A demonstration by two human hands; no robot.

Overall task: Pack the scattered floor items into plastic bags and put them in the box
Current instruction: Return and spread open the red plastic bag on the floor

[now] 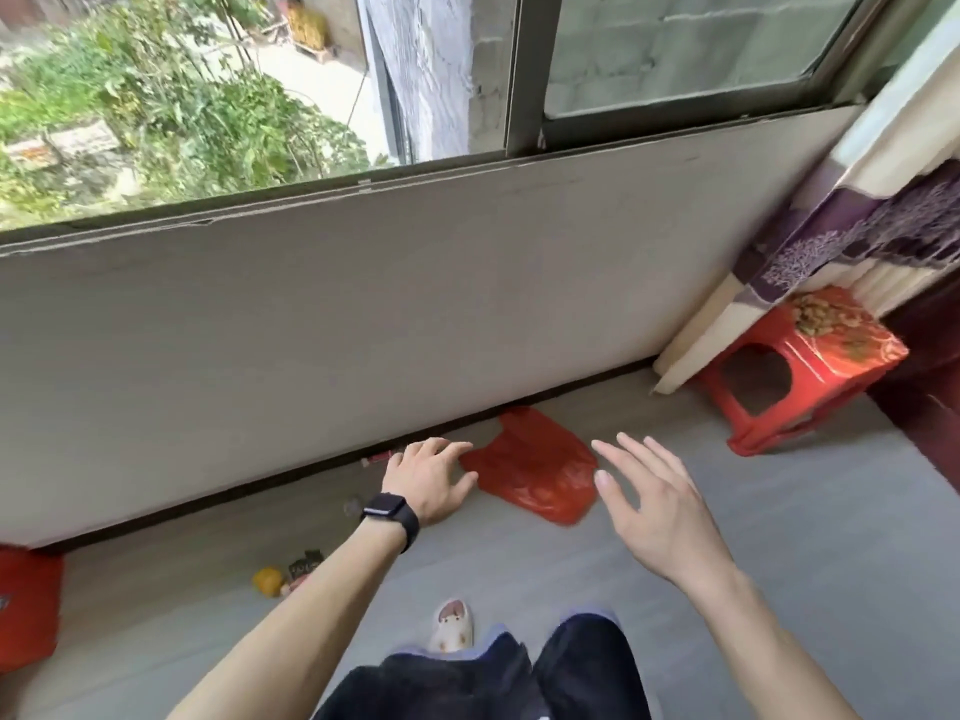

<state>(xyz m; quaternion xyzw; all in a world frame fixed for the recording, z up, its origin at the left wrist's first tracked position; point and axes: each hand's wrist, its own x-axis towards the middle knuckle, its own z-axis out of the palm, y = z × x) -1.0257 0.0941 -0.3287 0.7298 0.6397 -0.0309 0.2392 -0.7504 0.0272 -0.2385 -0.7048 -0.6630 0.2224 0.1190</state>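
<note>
**Both hands open, either side of the red bag at the wall**

- Nearest: dark trousers (571, 667) and one white slipper (452, 626) on the grey floor (779, 563).
- Left of the left forearm, a yellow round item (267, 580) and a dark packet (305, 561) lie just beside each other on the floor. Both are too blurred to name further.
- At the frame's left edge is a second red bag (26, 605), at the foot of the wall and partly cut off.
- Left hand (431, 475), black smartwatch (389, 511) on the wrist: fingers apart, loosely bent, gripping nothing. The fingertips are at the left edge of the red plastic bag (535, 465); can't tell if they touch it.
- Right hand (654, 506): fingers straight and spread, gripping nothing. The thumb is near the bag's right edge, contact unclear.
- The red plastic bag lies crumpled on the floor between the two hands, near the foot of the grey wall (363, 304).
- A small reddish item (379, 457) sits at the wall's foot just left of the left hand, blurred.
- Farther right: a red plastic stool (810, 366) beside a patterned curtain (857, 226).
- Above the wall is a sliding window (675, 54).
</note>
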